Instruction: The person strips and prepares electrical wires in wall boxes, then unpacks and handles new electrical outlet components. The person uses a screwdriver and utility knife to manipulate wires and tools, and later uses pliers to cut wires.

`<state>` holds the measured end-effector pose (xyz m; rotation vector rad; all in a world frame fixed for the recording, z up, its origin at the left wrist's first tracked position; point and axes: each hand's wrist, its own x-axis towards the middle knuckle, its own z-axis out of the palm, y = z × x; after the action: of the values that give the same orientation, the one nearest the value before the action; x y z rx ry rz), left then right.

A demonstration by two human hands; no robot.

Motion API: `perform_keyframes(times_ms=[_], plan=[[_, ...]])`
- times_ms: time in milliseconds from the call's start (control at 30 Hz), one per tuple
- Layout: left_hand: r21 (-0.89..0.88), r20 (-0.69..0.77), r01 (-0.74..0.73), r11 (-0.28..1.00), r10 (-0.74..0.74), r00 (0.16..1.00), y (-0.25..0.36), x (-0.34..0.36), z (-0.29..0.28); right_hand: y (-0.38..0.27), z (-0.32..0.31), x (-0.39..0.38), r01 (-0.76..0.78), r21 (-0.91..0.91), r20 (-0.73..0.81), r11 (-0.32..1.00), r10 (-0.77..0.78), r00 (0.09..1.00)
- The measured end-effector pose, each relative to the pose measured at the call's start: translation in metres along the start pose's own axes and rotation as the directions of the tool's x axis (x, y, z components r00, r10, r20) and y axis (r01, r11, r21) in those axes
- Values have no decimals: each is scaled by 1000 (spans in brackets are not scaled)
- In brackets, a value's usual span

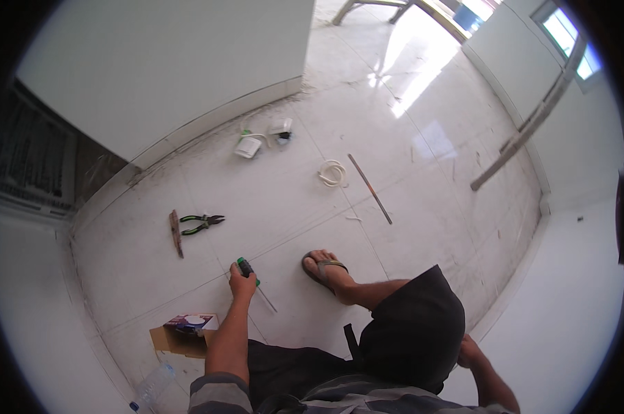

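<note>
A screwdriver with a green and black handle is in my left hand, its thin metal shaft slanting down to the right over the tiled floor. Pliers with green and black grips lie on the tiles up and left of that hand, beside a rough brown strip. My right hand is low on the right, against the dark shorts by my knee. Its fingers are mostly hidden, and whether it holds anything does not show.
An open cardboard box and a clear plastic bottle lie at lower left. Farther off are two small white items, a coil of white cable and a thin rod. A wooden pole leans at the right wall.
</note>
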<state>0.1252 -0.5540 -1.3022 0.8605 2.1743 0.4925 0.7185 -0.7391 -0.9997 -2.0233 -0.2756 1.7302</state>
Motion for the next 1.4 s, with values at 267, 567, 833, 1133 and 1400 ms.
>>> perform_keyframes(times_ms=[267,567,833,1133,1400], plan=[[-578,-7,133,805,-169,986,21,89,-3,-19,30,20,376,-337,110,863,-361,926],[-452,-145,-261,853,218,965,36,47,-74,-33,22,50,467,-407,24,785,-502,865],[-128,-60,-188,974,182,981,-53,-114,-180,-78,53,-10,648,-759,537,62,-503,677],[249,-102,-185,951,215,971,-38,-248,-192,-91,57,42,766,-531,846,-362,-271,458],[89,-64,29,996,-23,998,10,-301,-230,-187,70,-18,773,-592,804,-227,-99,587]])
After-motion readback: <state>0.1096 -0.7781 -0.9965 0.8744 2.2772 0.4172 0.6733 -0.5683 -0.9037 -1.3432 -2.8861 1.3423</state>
